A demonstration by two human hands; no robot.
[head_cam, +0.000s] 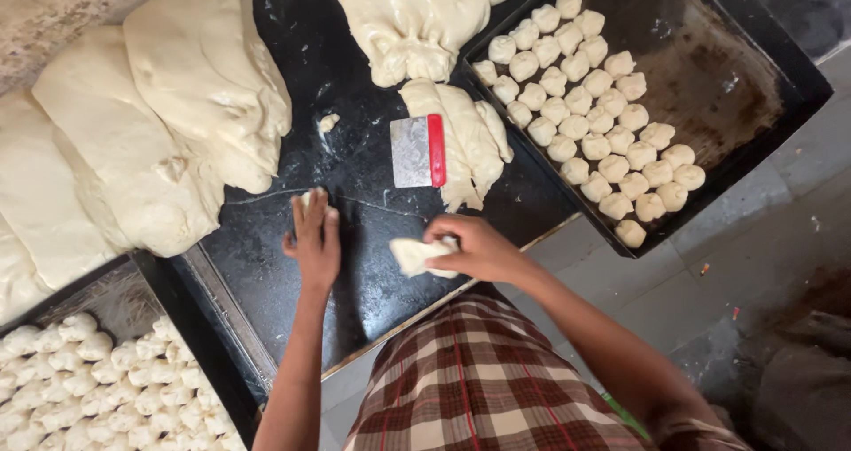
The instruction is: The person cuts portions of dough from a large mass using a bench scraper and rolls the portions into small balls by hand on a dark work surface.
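Right hand [474,247] is curled shut on a small dough piece [415,254], held just above the black counter [355,167] near its front edge. Left hand [315,238] lies flat, fingers straight, palm down on a second small bit [308,197] that peeks out at the fingertips; looks like it presses or rolls it, no real grip. The piece looks light, soft and tacky: it will sag and stretch if pinched at one end, so better cupped under the middle with loose fingers. Counts: two small pieces in hand, one scraper [417,150] with a red handle resting on a cut lump [470,141], one bigger lump [408,21] behind it, and large slabs [160,114] on the left, at least three, overlapping so I cannot split them cleanly. Two trays: right tray [709,70] holds roughly thirty-five balls [585,96] in rows, about half still bare; left tray [191,340] is packed, too many to count, partly cut off.
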